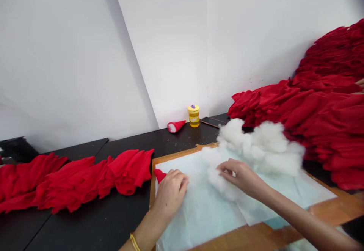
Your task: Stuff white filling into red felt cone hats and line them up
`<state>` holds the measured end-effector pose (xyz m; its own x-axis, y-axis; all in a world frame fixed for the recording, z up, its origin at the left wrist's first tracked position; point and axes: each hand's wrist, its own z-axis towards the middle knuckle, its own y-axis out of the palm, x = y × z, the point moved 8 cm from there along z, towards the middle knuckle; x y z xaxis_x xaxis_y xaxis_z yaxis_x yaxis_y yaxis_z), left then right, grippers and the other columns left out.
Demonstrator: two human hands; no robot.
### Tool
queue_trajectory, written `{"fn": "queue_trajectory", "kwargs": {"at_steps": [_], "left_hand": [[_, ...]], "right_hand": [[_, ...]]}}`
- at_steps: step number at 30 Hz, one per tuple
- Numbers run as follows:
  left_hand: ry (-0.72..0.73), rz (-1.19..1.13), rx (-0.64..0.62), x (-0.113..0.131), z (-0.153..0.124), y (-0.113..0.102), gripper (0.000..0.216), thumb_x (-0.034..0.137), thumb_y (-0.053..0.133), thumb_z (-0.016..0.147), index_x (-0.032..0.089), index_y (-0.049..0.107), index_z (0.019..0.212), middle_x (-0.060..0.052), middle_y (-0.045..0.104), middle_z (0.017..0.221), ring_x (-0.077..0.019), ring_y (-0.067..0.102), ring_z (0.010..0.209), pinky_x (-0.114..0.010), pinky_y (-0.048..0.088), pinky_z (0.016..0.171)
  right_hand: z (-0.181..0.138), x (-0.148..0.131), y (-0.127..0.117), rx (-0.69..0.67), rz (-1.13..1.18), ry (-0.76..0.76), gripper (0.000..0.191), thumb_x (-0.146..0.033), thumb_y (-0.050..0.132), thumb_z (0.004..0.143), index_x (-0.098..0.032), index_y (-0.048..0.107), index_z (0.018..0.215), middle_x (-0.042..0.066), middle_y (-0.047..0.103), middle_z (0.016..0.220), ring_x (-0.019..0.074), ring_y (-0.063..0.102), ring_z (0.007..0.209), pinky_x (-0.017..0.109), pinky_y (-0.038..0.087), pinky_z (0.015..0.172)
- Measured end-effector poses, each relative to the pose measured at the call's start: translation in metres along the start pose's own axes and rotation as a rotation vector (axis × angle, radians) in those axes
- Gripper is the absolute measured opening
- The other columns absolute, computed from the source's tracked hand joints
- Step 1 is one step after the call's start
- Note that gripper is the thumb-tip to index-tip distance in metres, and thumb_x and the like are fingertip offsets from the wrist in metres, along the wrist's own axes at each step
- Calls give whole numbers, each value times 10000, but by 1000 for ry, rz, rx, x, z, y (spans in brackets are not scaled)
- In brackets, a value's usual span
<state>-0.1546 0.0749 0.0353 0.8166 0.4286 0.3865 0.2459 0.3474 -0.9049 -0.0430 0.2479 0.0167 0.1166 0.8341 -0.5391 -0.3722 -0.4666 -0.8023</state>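
My left hand [172, 190] is closed around a small red cloth cone [159, 175]; only its pointed tip shows past my knuckles, and the rest is hidden under the hand. To its right, my right hand [237, 175] pinches at a loose tuft of white stuffing [217, 181] with thumb and fingertips. Behind that hand lies a bigger fluffy heap of white stuffing [264, 143]. Both hands are above a pale sheet [207, 213] laid over a brown board [244, 236].
Red cloth pieces [85, 179] lie in a row on the black table [82, 228] at left. A taller red cloth pile [321, 107] rises at right. Near the wall are a stuffed red cone [178, 126], a yellow-lidded jar [193, 116] and a phone [213, 122].
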Motion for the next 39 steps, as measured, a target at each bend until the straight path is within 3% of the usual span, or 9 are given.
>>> {"fn": "queue_trajectory", "kwargs": {"at_steps": [4,7,13,19,26,30,33,35,39], "left_hand": [[78,-53,74,11,-3,-7,409,163,591,865,210,581,1271,-101,601,1338,-290,511,1245,-456,432,1045],[188,-122,94,35,-3,-1,264,131,571,874,213,646,1113,-76,660,1195,-273,543,1153,-448,450,1001],[229,-136,-98,74,29,37,353,113,579,848,182,624,1191,-91,658,1205,-258,571,1125,-391,454,991],[112,-91,-124,48,49,40,201,117,482,863,168,666,799,-93,678,905,-246,643,831,-367,497,776],[79,-116,0,30,37,-2,322,199,488,908,209,591,1213,-97,619,1213,-231,624,959,-367,474,874],[100,-144,-131,47,23,22,304,241,585,863,224,624,1163,-73,624,1179,-259,613,1056,-363,481,880],[137,-115,-240,57,11,50,309,192,627,810,203,656,1117,-84,646,1126,-277,615,1059,-382,487,901],[147,-92,-240,58,5,59,255,104,563,806,182,681,1018,-92,659,1067,-271,624,1012,-388,491,889],[139,-70,-170,46,-6,55,293,12,475,798,185,672,929,-84,660,1015,-266,607,991,-396,483,863]], "right_hand": [[2,20,-32,67,128,62,331,-413,481,950,-282,641,1209,34,746,1114,187,682,829,289,527,694],[0,46,-46,152,90,169,303,-400,475,926,-240,669,1095,70,759,1061,214,662,763,349,516,723],[-3,40,3,-32,42,110,158,-228,576,779,-211,714,853,11,740,768,169,612,617,277,445,609],[-7,47,-19,43,48,140,239,-311,467,907,-203,649,794,15,687,725,190,615,669,299,434,639],[-27,57,-41,104,94,156,385,-421,478,934,-208,620,1221,64,699,932,187,617,694,331,516,694],[-28,14,-2,5,92,89,335,-310,574,888,-235,631,1210,56,709,1088,162,628,717,293,504,717],[-25,-3,21,-69,68,63,216,-123,581,768,-209,706,922,24,737,874,167,627,689,268,469,680],[-25,0,21,-66,59,65,179,-79,542,735,-202,671,755,7,706,735,168,619,672,257,448,651],[-30,32,-12,7,8,113,152,-168,503,836,-197,645,788,27,671,713,183,586,641,293,433,630]]}}
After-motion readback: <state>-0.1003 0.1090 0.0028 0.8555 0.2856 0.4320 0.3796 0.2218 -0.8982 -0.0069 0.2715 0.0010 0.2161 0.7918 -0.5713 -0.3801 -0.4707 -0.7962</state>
